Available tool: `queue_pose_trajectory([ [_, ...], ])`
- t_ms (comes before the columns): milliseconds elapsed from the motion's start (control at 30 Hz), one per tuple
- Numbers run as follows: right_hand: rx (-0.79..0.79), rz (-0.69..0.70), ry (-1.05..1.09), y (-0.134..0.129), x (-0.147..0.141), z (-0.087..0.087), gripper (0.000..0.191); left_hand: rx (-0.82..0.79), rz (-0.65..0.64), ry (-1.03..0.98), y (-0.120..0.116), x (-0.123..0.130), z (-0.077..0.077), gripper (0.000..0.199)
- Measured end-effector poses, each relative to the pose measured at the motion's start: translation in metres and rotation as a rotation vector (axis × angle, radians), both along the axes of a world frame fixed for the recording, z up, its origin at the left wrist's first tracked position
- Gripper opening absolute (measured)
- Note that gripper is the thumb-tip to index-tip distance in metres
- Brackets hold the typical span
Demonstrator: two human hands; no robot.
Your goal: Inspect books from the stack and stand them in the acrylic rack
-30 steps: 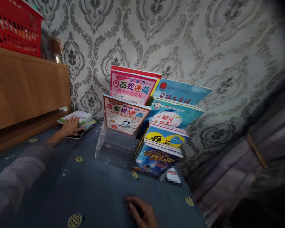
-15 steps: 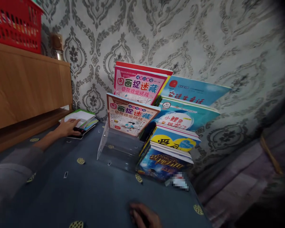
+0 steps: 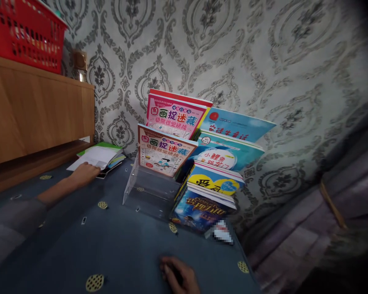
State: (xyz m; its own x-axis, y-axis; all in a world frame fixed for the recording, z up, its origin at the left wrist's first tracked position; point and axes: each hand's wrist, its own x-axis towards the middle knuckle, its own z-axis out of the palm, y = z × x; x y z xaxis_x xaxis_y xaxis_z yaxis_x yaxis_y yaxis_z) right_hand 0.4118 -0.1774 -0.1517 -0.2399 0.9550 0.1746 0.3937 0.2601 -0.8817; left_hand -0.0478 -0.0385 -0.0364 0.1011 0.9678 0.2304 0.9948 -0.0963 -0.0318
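At the left, my left hand [image 3: 85, 174] is closed on the near edge of a white booklet [image 3: 93, 157]. The booklet lies on a small pile of books [image 3: 115, 160], its left end sticking out past them; a green cover shows behind. The fingertips' underside is hidden. My right hand [image 3: 180, 275] rests low in the middle, over the dark cloth, with its fingers curled in and nothing seen in them. Between and beyond the hands stands a clear acrylic book rack [image 3: 147, 200], with picture books [image 3: 167, 157] leaning in its left side.
More books [image 3: 199, 210] fill the rack's right side in tiers. A blurred-out white item [image 3: 222, 232] lies at its right front corner. A wooden cabinet [image 3: 39, 118] carrying a red basket [image 3: 27, 36] borders the left. Patterned wallpaper stands behind, a curtain [image 3: 297, 241] at right.
My left hand has moved slightly nearer, and the white booklet has slid out leftward over the pile. My right hand stays curled. The view has shifted a little.
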Motion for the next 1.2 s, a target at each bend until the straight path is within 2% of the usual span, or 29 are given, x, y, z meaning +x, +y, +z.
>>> queue_pose_trajectory([
  [133, -0.028, 0.119, -0.032, 0.003, 0.006, 0.002, 0.064, -0.097, -0.039, -0.067, -0.031, 0.031, -0.006, 0.023],
  [200, -0.031, 0.133, -0.031, 0.004, 0.007, 0.002, 0.066, -0.156, -0.095, -0.119, -0.049, 0.054, -0.011, 0.023],
  [300, -0.032, 0.122, -0.037, 0.003, 0.006, 0.005, 0.066, -0.265, -0.231, -0.21, -0.077, 0.1, -0.019, 0.025],
  [433, 0.014, 0.102, -0.042, -0.004, -0.001, 0.021, 0.062, -0.411, -0.446, -0.379, -0.108, 0.168, -0.025, 0.038],
  [500, 0.052, 0.089, -0.055, -0.008, -0.004, 0.03, 0.055, -0.441, -0.554, -0.546, -0.118, 0.188, -0.028, 0.043],
  [567, 0.071, 0.113, -0.071, -0.01, -0.005, 0.037, 0.046, -0.421, -0.599, -0.656, -0.125, 0.19, -0.035, 0.046],
  [600, 0.069, 0.127, -0.078, -0.01, -0.005, 0.039, 0.041, -0.388, -0.579, -0.652, -0.127, 0.185, -0.04, 0.046],
  [800, 0.099, 0.14, -0.105, -0.014, -0.003, 0.044, 0.029, -0.106, -0.223, -0.225, -0.137, 0.118, -0.091, 0.057],
  [900, 0.161, 0.162, -0.119, -0.016, -0.004, 0.044, 0.029, -0.014, -0.193, -0.149, -0.146, 0.103, -0.112, 0.062],
  [1033, 0.302, 0.178, -0.188, -0.017, -0.005, 0.044, 0.028, 0.084, -0.302, -0.118, -0.154, 0.12, -0.124, 0.061],
  [1200, 0.455, 0.263, -0.344, -0.025, -0.02, 0.046, 0.032, 0.028, -0.455, -0.139, -0.153, 0.162, -0.116, 0.06],
])
